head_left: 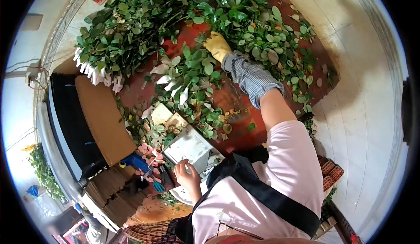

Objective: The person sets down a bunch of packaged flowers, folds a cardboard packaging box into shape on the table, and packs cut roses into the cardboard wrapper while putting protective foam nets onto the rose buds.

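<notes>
My right hand (pixel 217 47), in a yellow glove with a checked cuff, reaches far out over a red table (pixel 245 128). Its fingers are curled in against leafy green stems (pixel 201 62); what they hold is hidden. Below, several stems with white-wrapped heads (pixel 183 96) lie among leaves. My left hand (pixel 187 177) is bare, close to my body, beside a whitish metal box (pixel 191 147). Its fingers are half bent, the thumb stands apart, and nothing shows between them.
A big pile of leafy stems (pixel 131 29) with white-wrapped ends covers the far left. More foliage (pixel 262 38) lies at the right. A cardboard box (pixel 105 119), stacked cardboard (pixel 113 191), pink petals (pixel 151 154) and teal-handled scissors (pixel 158 186) are at the left.
</notes>
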Available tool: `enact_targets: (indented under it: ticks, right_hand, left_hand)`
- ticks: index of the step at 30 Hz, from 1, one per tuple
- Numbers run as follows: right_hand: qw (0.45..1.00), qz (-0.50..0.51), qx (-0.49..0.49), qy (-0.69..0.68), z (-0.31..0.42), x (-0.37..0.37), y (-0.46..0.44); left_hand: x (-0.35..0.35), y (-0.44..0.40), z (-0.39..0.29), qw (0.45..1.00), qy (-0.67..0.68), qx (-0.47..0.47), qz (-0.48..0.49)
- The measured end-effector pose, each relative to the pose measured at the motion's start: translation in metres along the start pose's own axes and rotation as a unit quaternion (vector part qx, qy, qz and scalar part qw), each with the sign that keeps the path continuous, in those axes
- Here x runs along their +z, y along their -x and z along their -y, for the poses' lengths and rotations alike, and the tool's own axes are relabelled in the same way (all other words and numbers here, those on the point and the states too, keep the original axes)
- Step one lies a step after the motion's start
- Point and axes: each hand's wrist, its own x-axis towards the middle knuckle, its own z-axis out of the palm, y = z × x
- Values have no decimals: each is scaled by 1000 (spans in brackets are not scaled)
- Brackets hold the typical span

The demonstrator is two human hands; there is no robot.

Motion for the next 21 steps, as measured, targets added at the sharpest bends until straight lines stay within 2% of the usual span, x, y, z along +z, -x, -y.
enact_targets:
  ticks: [1, 2, 3, 5, 7, 9, 12, 15, 17, 19, 21]
  right_hand:
    - [968, 32, -25, 246, 32, -29, 15]
    - [876, 50, -65, 475, 74, -63, 30]
    - [876, 3, -79, 475, 77, -77, 50]
    - [870, 57, -5, 490, 115, -113, 89]
    - [855, 36, 3, 518, 82, -123, 133]
    - [828, 59, 60, 554, 98, -146, 182]
    - [816, 53, 166, 551, 112, -170, 261]
    - [811, 13, 212, 546, 131, -198, 342]
    - [795, 25, 252, 552, 143, -218, 396]
    - [759, 21, 321, 566, 134, -237, 452]
    - [699, 22, 424, 576, 153, -258, 482]
  left_hand:
    - [2, -1, -1, 1000, 1, 1, -5]
    - [3, -1, -2, 1000, 4, 5, -6]
    - [2, 0, -1, 1000, 5, 4, -6]
    - [3, -1, 2, 1000, 9, 13, -8]
    - [4, 1, 6, 999, -5, 35, -7]
    - [3, 2, 5, 999, 1, 41, -7]
    - [3, 2, 5, 999, 6, 45, -7]
    - [8, 3, 14, 998, 16, 65, -11]
    - [7, 3, 16, 997, 24, 78, -9]
    - [6, 3, 16, 995, 34, 97, -4]
    - [5, 3, 16, 994, 45, 102, 0]
